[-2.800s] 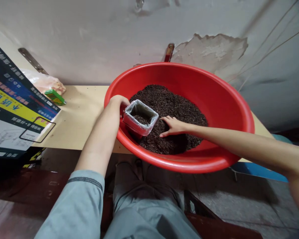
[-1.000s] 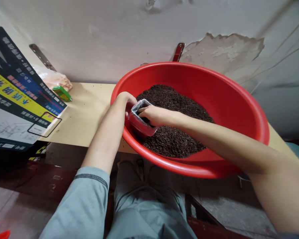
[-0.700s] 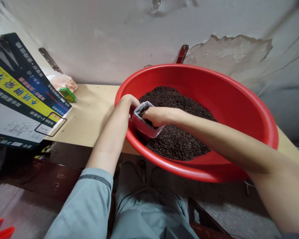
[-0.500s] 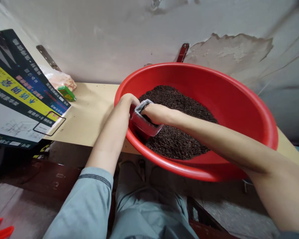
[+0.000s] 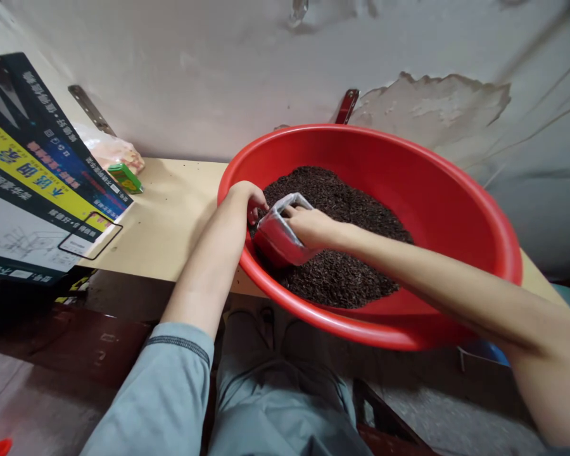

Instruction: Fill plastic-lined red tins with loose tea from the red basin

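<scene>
A large red basin (image 5: 456, 190) holds a heap of dark, slender grains (image 5: 356, 266). Inside its left part, a clear plastic container (image 5: 281, 233) is tilted over the grains. My right hand (image 5: 311, 227) grips the container's right wall, with fingers hooked over the rim into it. My left hand (image 5: 251, 197) reaches over the basin's left rim, just left of the container, its fingers loosely curved and apart with nothing seen in them. The container's inside is mostly hidden from this angle.
The basin stands on a pale wooden shelf board (image 5: 171, 196) against a peeling wall (image 5: 218, 69). To the left are a printed cardboard box (image 5: 42, 171), a green packet (image 5: 126, 178) and a plastic bag (image 5: 111, 152). A metal bracket (image 5: 348, 106) rises behind the basin.
My right hand has come up out of the container's inside onto its right wall. The container has tipped and shifted slightly right, away from my left hand, which stays near the rim.
</scene>
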Available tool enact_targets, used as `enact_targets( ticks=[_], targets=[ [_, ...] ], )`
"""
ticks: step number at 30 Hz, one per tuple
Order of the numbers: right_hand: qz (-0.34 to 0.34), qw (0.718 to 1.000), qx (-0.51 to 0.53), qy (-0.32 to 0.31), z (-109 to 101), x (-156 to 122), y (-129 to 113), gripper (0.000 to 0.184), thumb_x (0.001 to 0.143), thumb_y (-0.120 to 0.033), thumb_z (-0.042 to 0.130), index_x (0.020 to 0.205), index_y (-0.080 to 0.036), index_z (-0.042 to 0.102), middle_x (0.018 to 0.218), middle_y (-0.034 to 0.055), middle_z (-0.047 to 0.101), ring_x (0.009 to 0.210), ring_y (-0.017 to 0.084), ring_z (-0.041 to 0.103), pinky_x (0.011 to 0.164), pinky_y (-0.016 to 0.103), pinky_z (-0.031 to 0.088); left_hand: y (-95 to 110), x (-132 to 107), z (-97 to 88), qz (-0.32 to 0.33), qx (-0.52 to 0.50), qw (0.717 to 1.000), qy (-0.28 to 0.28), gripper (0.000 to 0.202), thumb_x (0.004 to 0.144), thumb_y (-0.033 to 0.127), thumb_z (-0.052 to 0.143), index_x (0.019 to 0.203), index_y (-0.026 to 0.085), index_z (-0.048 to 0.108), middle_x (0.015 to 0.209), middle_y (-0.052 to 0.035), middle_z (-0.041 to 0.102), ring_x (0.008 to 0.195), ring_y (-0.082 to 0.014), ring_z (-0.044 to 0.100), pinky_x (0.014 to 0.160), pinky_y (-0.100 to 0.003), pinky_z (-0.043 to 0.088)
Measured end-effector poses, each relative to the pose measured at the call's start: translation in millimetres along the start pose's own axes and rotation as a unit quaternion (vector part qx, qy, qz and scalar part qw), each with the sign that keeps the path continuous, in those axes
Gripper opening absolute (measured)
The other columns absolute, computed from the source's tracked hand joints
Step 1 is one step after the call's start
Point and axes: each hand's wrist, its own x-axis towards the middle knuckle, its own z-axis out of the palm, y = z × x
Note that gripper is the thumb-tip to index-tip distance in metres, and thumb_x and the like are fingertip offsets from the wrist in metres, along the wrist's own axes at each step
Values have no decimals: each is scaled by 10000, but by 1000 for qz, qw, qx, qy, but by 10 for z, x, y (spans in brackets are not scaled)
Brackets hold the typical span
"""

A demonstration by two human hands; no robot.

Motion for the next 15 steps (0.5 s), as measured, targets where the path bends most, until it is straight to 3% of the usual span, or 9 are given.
enact_targets(
  ticks=[2,7,15],
  targets=[
    [-8,1000,-5,-8,17,-48,-30,493,923,-200,655,1415,-166,641,1492,206,568,1198,332,667,894,395,596,12,-9,-16,-34,-33,999,-22,495,893,527,601,1184,153,741,907,-157,778,1021,-320,736,869,-379,607],
    [-9,1000,-9,-6,74,-53,-35,561,941,-187,608,1495,-120,558,1501,259,539,1256,372,631,986,463,569,0,0,-44,-33,-48,998,-11,539,901,571,620,1231,158,727,939,-162,781,1038,-337,731,861,-391,609],
    [-21,1000,-4,-6,147,-16,25,591,872,-189,699,1443,-94,583,1448,287,563,1224,390,642,1008,486,554,-46,125,-44,-62,-70,996,2,577,933,574,578,1295,147,714,1027,-184,790,1020,-353,743,875,-433,616]
  ],
)
